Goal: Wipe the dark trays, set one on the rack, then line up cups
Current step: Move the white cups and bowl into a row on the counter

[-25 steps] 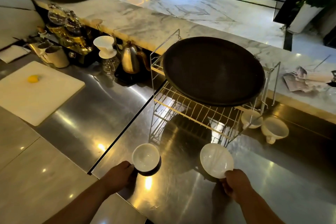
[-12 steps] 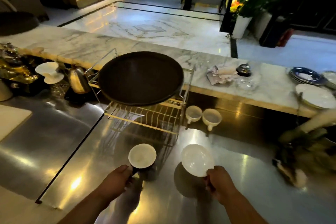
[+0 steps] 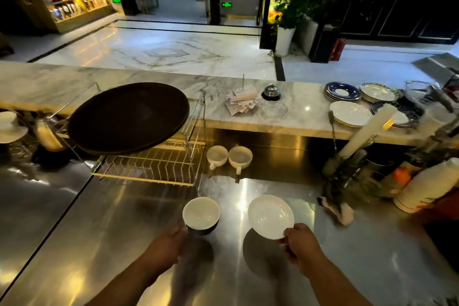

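The left hand (image 3: 169,243) grips an empty cup (image 3: 201,213). The right hand (image 3: 300,243) pinches the rim of a bare white saucer (image 3: 270,216). Behind them, 2 more empty cups (image 3: 217,155) sit side by side just beside the rack (image 3: 154,169), where 1 dark tray (image 3: 128,118) lies on top.

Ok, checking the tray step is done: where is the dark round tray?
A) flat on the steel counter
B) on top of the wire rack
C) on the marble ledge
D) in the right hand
B: the dark tray rests on top of the wire rack; the left hand holds a cup, the right hand a saucer.
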`<action>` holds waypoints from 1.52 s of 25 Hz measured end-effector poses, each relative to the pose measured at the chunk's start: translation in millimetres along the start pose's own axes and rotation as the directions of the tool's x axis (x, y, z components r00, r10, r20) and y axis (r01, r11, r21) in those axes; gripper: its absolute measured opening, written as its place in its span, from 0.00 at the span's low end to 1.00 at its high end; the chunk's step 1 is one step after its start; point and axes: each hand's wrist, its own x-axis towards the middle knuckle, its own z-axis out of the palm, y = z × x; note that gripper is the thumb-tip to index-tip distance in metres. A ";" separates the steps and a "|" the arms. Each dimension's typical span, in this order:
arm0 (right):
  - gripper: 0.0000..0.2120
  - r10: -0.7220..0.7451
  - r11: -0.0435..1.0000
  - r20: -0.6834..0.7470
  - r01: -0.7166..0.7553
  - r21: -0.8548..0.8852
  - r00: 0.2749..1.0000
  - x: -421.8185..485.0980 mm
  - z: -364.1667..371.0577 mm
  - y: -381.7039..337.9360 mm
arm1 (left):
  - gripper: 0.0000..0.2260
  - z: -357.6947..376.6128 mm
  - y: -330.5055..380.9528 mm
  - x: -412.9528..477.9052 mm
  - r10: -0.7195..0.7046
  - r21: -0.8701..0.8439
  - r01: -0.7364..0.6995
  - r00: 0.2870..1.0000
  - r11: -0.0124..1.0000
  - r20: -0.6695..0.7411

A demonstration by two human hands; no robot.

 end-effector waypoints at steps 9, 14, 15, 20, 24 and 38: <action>0.08 0.048 0.998 -0.130 -0.042 0.046 0.990 26.3 -24.9 -22.3 | 0.11 34.4 59.9 60.3 0.159 0.131 -0.180 0.975 0.975 0.157; 0.10 0.126 0.991 -0.181 -0.114 0.072 0.975 40.2 -28.4 -27.3 | 0.13 52.1 85.0 95.9 0.150 0.132 -0.182 0.964 0.974 0.220; 0.10 0.134 0.990 -0.184 -0.122 0.075 0.974 44.0 -30.8 -28.2 | 0.13 55.8 89.3 101.1 0.146 0.138 -0.180 0.962 0.974 0.229; 0.11 0.154 0.986 -0.173 -0.140 0.089 0.973 76.2 -43.2 -34.8 | 0.13 83.4 110.7 126.4 0.124 0.148 -0.165 0.958 0.975 0.257; 0.14 0.157 0.983 -0.145 -0.140 0.121 0.977 113.1 -54.6 -41.2 | 0.12 112.5 128.6 139.6 0.109 0.097 -0.133 0.970 0.986 0.217; 0.13 0.183 0.958 -0.149 -0.143 0.247 0.972 241.8 -54.1 -70.1 | 0.13 187.8 174.7 226.3 0.034 -0.150 -0.014 0.991 0.989 0.130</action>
